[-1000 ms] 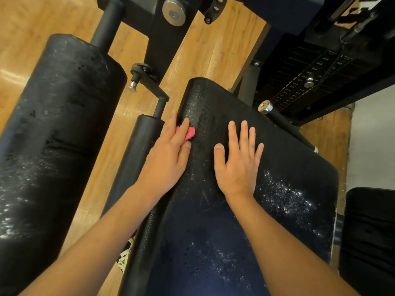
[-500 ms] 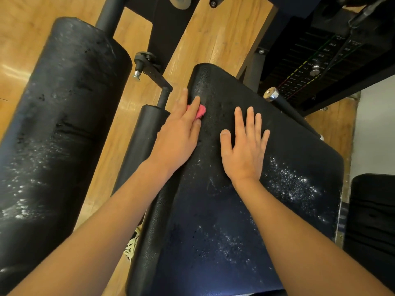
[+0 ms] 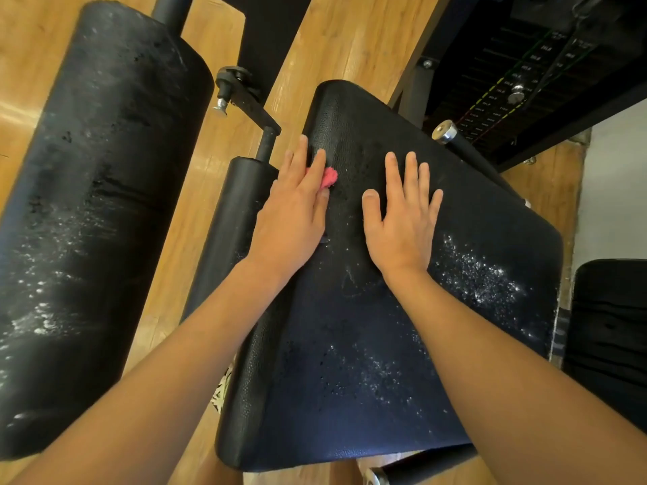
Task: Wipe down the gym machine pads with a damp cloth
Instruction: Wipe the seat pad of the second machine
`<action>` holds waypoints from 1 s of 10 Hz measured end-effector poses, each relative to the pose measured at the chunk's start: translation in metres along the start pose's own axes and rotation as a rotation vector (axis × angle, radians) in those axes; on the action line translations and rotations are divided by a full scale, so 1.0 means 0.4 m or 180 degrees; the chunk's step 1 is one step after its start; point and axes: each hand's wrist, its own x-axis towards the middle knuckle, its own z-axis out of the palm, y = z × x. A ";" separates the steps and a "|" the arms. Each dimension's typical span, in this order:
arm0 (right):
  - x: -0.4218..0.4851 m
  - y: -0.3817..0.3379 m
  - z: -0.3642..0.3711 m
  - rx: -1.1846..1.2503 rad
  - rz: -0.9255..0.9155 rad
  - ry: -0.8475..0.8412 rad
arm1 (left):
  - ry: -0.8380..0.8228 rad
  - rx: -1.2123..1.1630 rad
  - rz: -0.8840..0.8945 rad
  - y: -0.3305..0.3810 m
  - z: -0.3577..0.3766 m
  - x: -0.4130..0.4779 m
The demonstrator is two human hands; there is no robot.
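A small pink cloth (image 3: 329, 176) lies on the far left part of the black seat pad (image 3: 350, 344). My left hand (image 3: 294, 218) presses it down with straight fingers, so only its right end shows. Beside it, my right hand (image 3: 402, 225) rests flat on the pad with fingers spread and holds nothing. White specks and wet streaks cover the pad's right and near areas. A large black roller pad (image 3: 87, 204) on the left also carries white specks.
A smaller black roller (image 3: 231, 218) with an adjusting pin (image 3: 241, 96) stands just left of the seat pad. A chrome-tipped handle bar (image 3: 446, 133) and the weight stack (image 3: 507, 82) are at the back right. Another black pad (image 3: 609, 327) is at the right edge. The floor is wood.
My left hand with the cloth slid a little forward, then back toward me along the pad's left side. My right hand stays flat in place. The view shifted slightly.
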 end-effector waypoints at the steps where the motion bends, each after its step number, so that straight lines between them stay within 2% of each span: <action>1: 0.000 0.002 0.000 -0.0006 0.0005 0.0011 | 0.0023 -0.0019 -0.0002 -0.002 0.003 -0.027; 3: -0.001 0.001 -0.002 -0.0012 -0.0012 0.0000 | -0.0028 -0.0052 -0.0069 -0.014 0.005 -0.146; 7: -0.001 0.001 0.003 0.0007 -0.0007 0.0030 | -0.0110 -0.0186 -0.0107 -0.007 0.004 -0.098; 10: -0.001 0.000 0.003 0.0010 -0.0018 0.0028 | -0.0186 -0.0293 -0.0139 -0.044 0.008 -0.294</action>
